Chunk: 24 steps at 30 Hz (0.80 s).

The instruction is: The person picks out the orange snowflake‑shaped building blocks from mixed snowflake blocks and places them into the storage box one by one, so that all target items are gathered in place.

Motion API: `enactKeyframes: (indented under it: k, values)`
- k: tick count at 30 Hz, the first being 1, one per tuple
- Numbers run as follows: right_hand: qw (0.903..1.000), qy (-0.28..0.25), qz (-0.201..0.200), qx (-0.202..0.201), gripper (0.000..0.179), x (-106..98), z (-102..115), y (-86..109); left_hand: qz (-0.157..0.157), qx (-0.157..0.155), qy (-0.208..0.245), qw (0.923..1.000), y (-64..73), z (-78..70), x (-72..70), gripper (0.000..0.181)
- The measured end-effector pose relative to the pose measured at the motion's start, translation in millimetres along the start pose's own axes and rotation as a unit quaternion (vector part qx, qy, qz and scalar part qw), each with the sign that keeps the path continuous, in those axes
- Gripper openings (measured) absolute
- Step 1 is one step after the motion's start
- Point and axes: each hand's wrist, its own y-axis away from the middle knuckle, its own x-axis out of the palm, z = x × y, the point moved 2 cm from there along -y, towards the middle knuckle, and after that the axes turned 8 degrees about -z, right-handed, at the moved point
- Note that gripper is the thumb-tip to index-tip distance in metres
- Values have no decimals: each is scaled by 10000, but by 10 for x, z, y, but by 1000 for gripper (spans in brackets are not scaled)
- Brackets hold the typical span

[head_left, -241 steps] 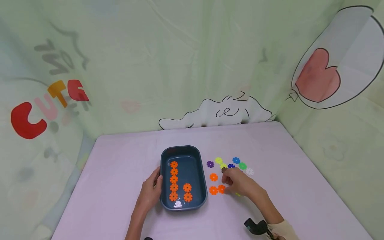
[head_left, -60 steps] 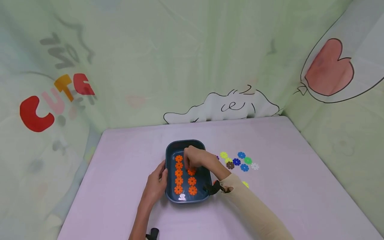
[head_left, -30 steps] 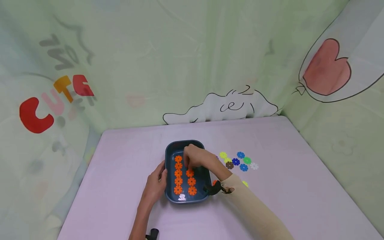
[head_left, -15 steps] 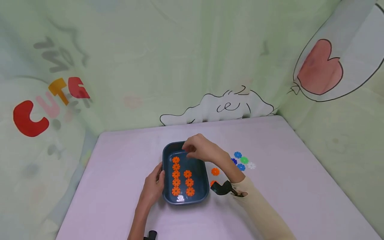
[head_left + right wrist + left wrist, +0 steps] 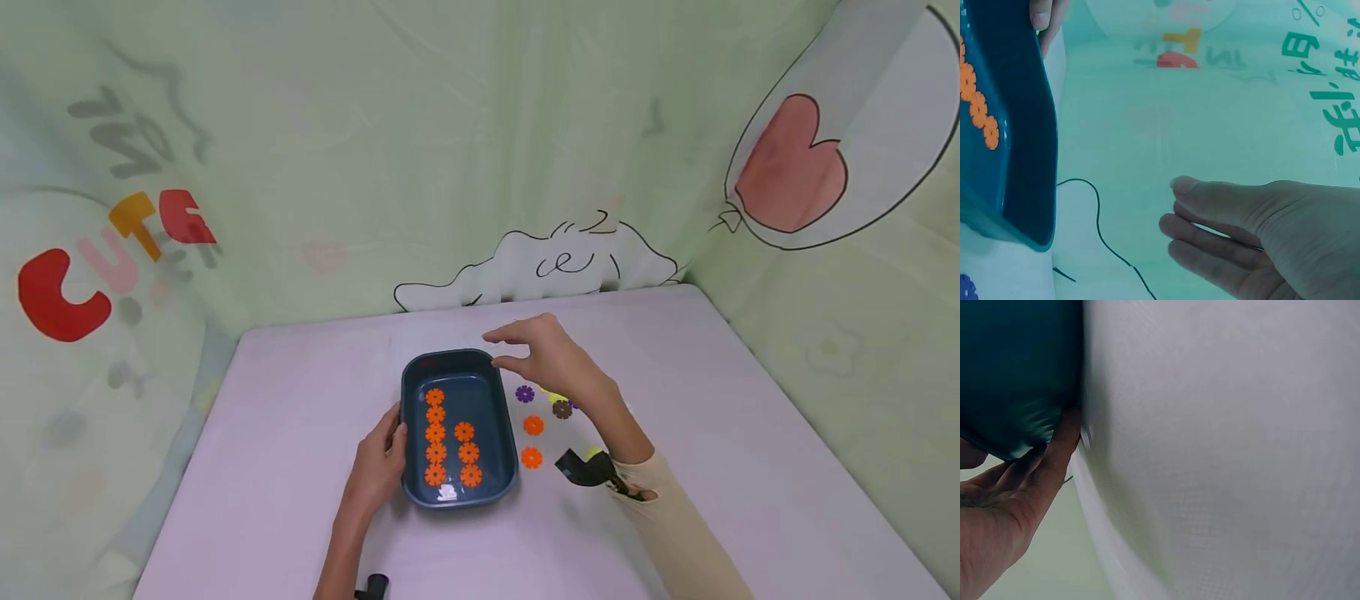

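A dark blue rectangular tray (image 5: 487, 492) stands on the table, holding orange notched plastic discs in two columns. The left column (image 5: 435, 433) has several discs, nearly touching end to end; the right column (image 5: 468, 453) has three. My left hand (image 5: 377, 467) grips the tray's left side, thumb near the rim; the left wrist view shows its fingers (image 5: 1047, 469) against the outer wall. Above the tray's far right corner, my right hand (image 5: 551, 358) hovers with thumb and fingers spread apart. Nothing shows between them in the right wrist view.
Right of the tray lie two loose orange discs (image 5: 533, 426), a purple disc (image 5: 525, 393), a brown disc (image 5: 562, 409) and yellow ones (image 5: 556, 397). My right forearm covers part of that area. A printed curtain (image 5: 360, 167) rises behind the table.
My right hand put an orange disc at the far end of the right column, let go, then rose away to the right with fingers spreading. The left hand keeps its hold.
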Motion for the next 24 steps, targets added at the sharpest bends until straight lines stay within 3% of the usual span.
enactKeyframes:
  k: [6, 13, 19, 24]
  values:
    - [9997, 217, -12, -93, 45, -42, -70, 139, -6, -55, -72, 10000, -1, -5, 13, 54]
    - [9977, 560, 191, 339, 49, -23, -268, 341, -21, 7, -28, 10000, -1, -6, -1, 53]
    - [9945, 651, 499, 651, 48, 71, -426, 468, -23, 0, -30, 10000, -7, 4, -3, 53]
    - [9940, 660, 646, 582, 39, 196, -524, 547, -21, 13, -13, 10000, -9, -1, -7, 53]
